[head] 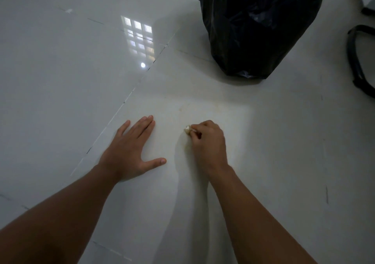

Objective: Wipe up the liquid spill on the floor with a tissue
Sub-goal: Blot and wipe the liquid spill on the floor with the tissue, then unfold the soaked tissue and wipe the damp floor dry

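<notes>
1. Tissue (pixel 187 129), wadded into a small pale lump, peeks out at the fingertips of the right hand (pixel 208 142), low against the floor (pixel 284 142).
2. That right hand is clenched around the wad, knuckles up, pressing it down onto the glossy white tiles; most of the tissue is hidden inside the fist.
3. The left hand (pixel 129 152) grasps nothing: it lies flat on the tile, palm down, fingers stretched forward and thumb spread toward the right hand.
4. Both hands sit near each other but apart, with bare tile between them.
5. Faint yellowish streaks (pixel 182 107) mark the floor just beyond the tissue; I cannot tell whether they are wet.
6. A black bin bag (pixel 257 26), full and crumpled, stands on the floor well beyond the right hand.
7. At the far right edge lies a dark strap-like object (pixel 357 61), only partly in sight.
8. A window's reflection (pixel 139 38) shines on the tiles beyond the left hand, beside a grout line (pixel 121 105) running diagonally past it.
</notes>
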Available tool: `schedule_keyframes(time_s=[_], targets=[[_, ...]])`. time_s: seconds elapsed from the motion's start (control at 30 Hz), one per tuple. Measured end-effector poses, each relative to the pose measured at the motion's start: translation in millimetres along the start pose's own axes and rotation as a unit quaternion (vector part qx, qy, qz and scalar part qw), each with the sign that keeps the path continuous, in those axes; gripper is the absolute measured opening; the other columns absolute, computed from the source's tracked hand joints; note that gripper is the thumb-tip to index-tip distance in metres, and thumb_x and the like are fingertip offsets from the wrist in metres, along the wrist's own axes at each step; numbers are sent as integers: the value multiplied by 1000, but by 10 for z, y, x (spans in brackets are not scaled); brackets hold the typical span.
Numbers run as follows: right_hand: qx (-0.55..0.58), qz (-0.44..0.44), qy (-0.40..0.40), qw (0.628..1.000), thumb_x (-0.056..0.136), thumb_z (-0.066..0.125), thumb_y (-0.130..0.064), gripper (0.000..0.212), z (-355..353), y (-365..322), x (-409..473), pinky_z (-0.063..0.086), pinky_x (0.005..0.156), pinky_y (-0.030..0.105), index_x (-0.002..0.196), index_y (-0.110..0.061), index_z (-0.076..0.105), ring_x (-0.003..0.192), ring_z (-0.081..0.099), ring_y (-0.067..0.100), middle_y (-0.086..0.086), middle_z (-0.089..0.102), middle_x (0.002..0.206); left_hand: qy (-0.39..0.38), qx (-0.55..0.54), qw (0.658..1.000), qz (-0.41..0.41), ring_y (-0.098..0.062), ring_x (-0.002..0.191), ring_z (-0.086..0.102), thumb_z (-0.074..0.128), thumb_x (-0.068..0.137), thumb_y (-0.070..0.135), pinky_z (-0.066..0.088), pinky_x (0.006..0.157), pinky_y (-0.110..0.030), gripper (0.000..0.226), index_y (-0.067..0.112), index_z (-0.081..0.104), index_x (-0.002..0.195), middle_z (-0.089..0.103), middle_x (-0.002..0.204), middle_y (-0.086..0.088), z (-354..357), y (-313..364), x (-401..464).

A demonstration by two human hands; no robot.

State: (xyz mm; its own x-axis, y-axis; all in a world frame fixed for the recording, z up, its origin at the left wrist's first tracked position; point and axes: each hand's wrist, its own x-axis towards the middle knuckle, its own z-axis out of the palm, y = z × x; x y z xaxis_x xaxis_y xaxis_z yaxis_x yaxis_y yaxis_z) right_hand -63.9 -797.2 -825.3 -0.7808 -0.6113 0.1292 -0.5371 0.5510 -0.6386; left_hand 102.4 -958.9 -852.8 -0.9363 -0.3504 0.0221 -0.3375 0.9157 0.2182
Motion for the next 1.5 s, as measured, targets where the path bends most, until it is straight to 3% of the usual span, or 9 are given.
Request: schedule_keyframes(time_s=[0.17, 0.33, 0.53, 0.6, 0.8, 1.03, 1.2, 1.37, 1.5], targets=[[8, -46, -51, 998, 87, 65, -11, 20, 101, -117, -330, 35, 69, 7, 102, -15, 77, 87, 54, 14, 0, 65, 89, -1, 5, 1000, 2, -9, 154, 6, 34, 80, 87, 11, 125, -47, 109, 13, 17, 158, 13, 168, 1, 7, 12, -9], [20, -15, -87, 996, 85, 72, -25, 11, -207, 107, -340, 52, 73, 34, 90, -20, 79, 78, 60, 14, -1, 66, 82, 8, 3, 1000, -2, -10, 154, 10, 34, 79, 86, 11, 125, -46, 109, 13, 20, 158, 15, 167, 1, 19, 24, -9], [45, -20, -133, 990, 76, 79, -27, 45, -401, 204, -333, 48, 83, 18, 119, -25, 65, 95, 56, 9, -6, 48, 115, 13, 2, 1000, 1, -12, 154, 11, 35, 79, 85, 13, 124, -47, 108, 11, 21, 157, 18, 167, -1, 3, 36, -9], [22, -38, -173, 984, 79, 74, -19, 38, -399, 216, -351, 46, 80, 18, 115, -27, 63, 96, 52, 9, -9, 42, 113, 10, 4, 1000, 3, -11, 154, 10, 35, 79, 85, 13, 124, -48, 108, 11, 20, 158, 17, 167, -1, -3, 33, -8], [-14, -45, -95, 994, 83, 62, -12, 26, -299, 196, -362, 47, 76, 27, 109, -14, 64, 88, 57, 19, 3, 60, 98, 11, 7, 1000, 5, -12, 154, 11, 34, 80, 85, 13, 124, -48, 108, 11, 20, 158, 16, 167, -1, 14, 14, -26], [56, 33, -52, 997, 93, 56, -16, 17, -327, 204, -327, 42, 70, 18, 92, -18, 72, 78, 57, 8, -4, 67, 83, 18, 6, 1000, 13, -17, 153, 16, 34, 80, 83, 14, 123, -49, 107, 8, 25, 156, 21, 166, -5, 27, -5, -22], [136, 108, -33, 984, 90, 67, -25, 16, -368, 181, -313, 48, 80, 15, 103, -20, 73, 85, 63, 0, -10, 69, 92, 65, -54, 993, 80, -20, 137, 45, 47, 84, 69, 32, 108, -44, 69, 21, 59, 133, 60, 134, 1, -91, 251, 83], [219, 159, -37, 962, 83, 77, -22, 17, -415, 136, -330, 56, 81, 21, 99, -16, 75, 84, 68, 3, -7, 73, 89, -2, -268, 963, 18, -11, 101, 64, 60, 86, 51, 49, 92, -35, 40, 24, 72, 113, 73, 106, 6, -193, 860, 356], [299, 180, -43, 936, 86, 74, -24, 16, -454, 134, -422, 59, 81, 27, 101, -20, 76, 88, 69, 6, -8, 75, 93, -33, -360, 932, -40, 1, 80, 67, 72, 90, 24, 49, 72, -14, 6, 23, 77, 91, 75, 85, 11, -195, 999, 408]])
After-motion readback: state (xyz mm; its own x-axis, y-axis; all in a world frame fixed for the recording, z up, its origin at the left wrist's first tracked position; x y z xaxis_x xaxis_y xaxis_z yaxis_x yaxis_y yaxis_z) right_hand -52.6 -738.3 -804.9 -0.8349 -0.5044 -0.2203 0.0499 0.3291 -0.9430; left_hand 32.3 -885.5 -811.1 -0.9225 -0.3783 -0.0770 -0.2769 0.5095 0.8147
